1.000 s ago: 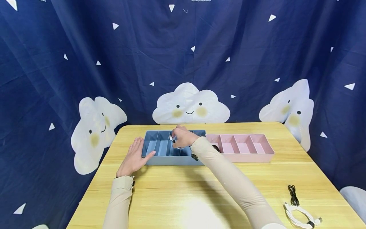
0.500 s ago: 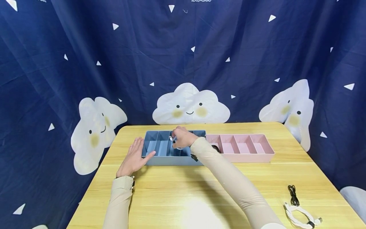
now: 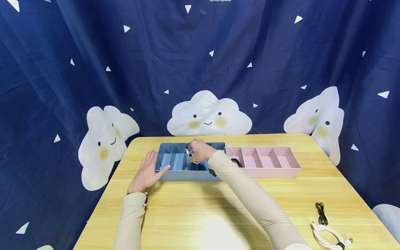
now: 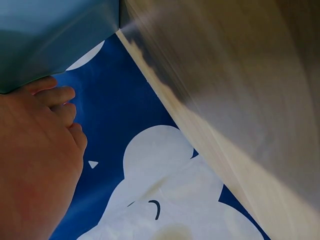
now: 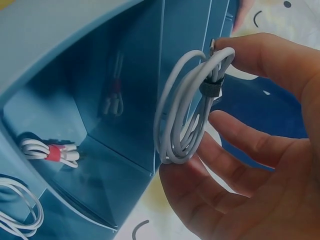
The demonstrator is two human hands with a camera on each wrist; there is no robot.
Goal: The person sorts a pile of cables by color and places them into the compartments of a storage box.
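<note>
My right hand (image 3: pixel 200 151) pinches a coiled white cable (image 5: pixel 177 110) between thumb and fingers. A dark grey strap (image 5: pixel 211 87) binds the coil, and a metal plug tip shows at its top. In the head view this hand hovers over the middle of a blue divided box (image 3: pixel 187 175), whose right-hand part it covers. Against that box's left end lies my left hand (image 3: pixel 147 172), its fingers straight and its thumb over the front rim. A white cable bundle with a red strap (image 5: pixel 54 152) sits in one blue compartment; another white coil (image 5: pixel 11 222) lies beyond a divider.
A pink divided box (image 3: pixel 272 172) adjoins the blue one on the right, with a black coiled item (image 3: pixel 235 161) partly behind my sleeve. At the wooden table's right front lie a black cable (image 3: pixel 321 213) and a white cable loop (image 3: pixel 317 229). A patterned curtain (image 3: pixel 200 69) hangs behind.
</note>
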